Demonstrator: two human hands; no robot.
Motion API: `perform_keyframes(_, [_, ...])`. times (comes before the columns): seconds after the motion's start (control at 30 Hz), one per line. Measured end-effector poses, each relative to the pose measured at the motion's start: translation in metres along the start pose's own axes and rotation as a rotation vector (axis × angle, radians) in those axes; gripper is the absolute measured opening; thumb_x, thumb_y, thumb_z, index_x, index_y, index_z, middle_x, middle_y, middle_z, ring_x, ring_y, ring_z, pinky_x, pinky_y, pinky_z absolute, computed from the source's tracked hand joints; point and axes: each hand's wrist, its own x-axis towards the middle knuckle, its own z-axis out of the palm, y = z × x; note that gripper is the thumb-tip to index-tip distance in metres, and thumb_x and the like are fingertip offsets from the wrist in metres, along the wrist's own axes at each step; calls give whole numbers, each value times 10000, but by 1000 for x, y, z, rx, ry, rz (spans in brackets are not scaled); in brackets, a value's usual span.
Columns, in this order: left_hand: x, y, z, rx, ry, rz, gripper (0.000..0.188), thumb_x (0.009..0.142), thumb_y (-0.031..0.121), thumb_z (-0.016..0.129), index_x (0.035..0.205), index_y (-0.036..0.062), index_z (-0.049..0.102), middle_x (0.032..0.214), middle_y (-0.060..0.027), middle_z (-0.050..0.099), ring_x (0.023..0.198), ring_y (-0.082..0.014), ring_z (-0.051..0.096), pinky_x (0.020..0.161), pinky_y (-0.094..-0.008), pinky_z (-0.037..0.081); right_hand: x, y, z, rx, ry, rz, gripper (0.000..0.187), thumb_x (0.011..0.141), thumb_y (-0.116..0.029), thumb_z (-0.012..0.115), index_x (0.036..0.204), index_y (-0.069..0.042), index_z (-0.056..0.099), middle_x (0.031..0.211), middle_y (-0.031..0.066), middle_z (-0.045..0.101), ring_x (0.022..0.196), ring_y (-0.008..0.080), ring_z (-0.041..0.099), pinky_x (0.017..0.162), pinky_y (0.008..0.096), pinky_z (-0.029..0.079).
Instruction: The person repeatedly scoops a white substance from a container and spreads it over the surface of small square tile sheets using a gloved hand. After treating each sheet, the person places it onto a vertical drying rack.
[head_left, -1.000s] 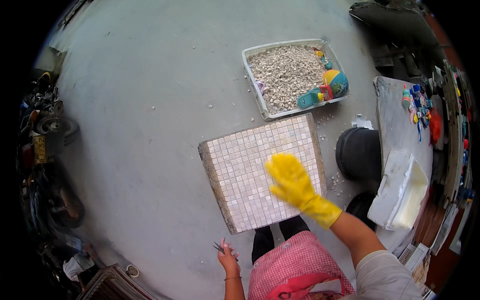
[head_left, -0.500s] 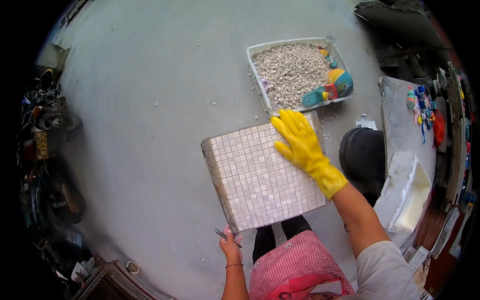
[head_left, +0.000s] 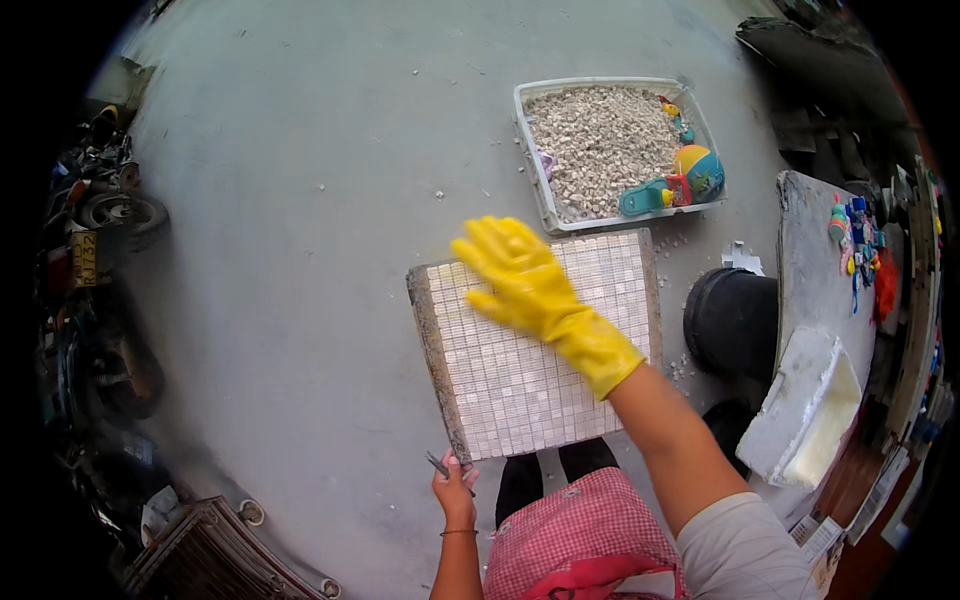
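Observation:
A square board of small pale mosaic tiles [head_left: 530,390], rough grey along its left and right edges, lies before me. My right hand [head_left: 520,280], in a yellow rubber glove, is over the board's upper left part, palm down with fingers stretched out; whether it presses on the tiles I cannot tell. At the board's near left corner is my bare left hand [head_left: 455,490], closed on dark tweezers [head_left: 438,464] and touching the corner. Beyond the board stands a white plastic tub [head_left: 545,205] heaped with small pale tile pieces [head_left: 600,135].
A colourful ball [head_left: 699,172] and a teal toy [head_left: 645,197] sit in the tub. On the right are a black bucket [head_left: 730,315], a white foam box [head_left: 800,405] and a grey slab [head_left: 815,260] with small toys. A motorcycle [head_left: 110,220] stands far left.
My gloved right hand has swept left across the tiles, from the board's upper right to its upper left. My left hand stays at the near corner with the tweezers.

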Motion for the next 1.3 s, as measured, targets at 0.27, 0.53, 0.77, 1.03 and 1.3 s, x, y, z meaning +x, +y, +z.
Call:
perform_keyframes(0.27, [1, -2, -3, -107, -115, -105, 396, 921, 263, 487, 1220, 4, 457, 946, -103, 567, 786, -204, 599, 692, -322, 536, -119, -59, -42, -93, -232, 211, 614, 747, -275, 639, 1288, -59, 445, 1357, 167, 392, 1275, 305, 347, 1077, 417, 214])
perform_keyframes(0.53, [2, 2, -2, -81, -117, -100, 414, 928, 237, 484, 1258, -9, 438, 936, -111, 568, 760, -207, 615, 664, -293, 541, 14, -60, 40, 97, -154, -190, 547, 777, -303, 620, 1243, -57, 474, 1303, 153, 449, 1231, 299, 396, 1063, 409, 258])
perform_keyframes(0.77, [7, -3, -9, -104, -138, -118, 450, 930, 249, 474, 1282, -17, 385, 955, -125, 548, 794, -220, 604, 704, -308, 537, -52, 10, -37, -314, 106, 225, 556, 769, -239, 632, 1252, -18, 467, 1268, 211, 467, 1197, 348, 419, 1038, 428, 271])
perform_keyframes(1.03, [6, 3, 1, -191, -142, -125, 418, 935, 228, 464, 1268, -19, 414, 972, -124, 565, 781, -201, 605, 690, -302, 543, -68, -116, 23, 141, -343, -137, 565, 773, -301, 613, 1262, -59, 467, 1320, 151, 440, 1242, 297, 393, 1064, 418, 252])
perform_keyframes(1.3, [2, -1, 0, -166, -120, -107, 396, 936, 238, 461, 1244, -11, 448, 953, -107, 584, 764, -180, 596, 687, -292, 532, 48, -18, 48, -111, 121, 7, 507, 770, -266, 625, 1211, -49, 499, 1286, 177, 461, 1195, 319, 428, 1034, 426, 285])
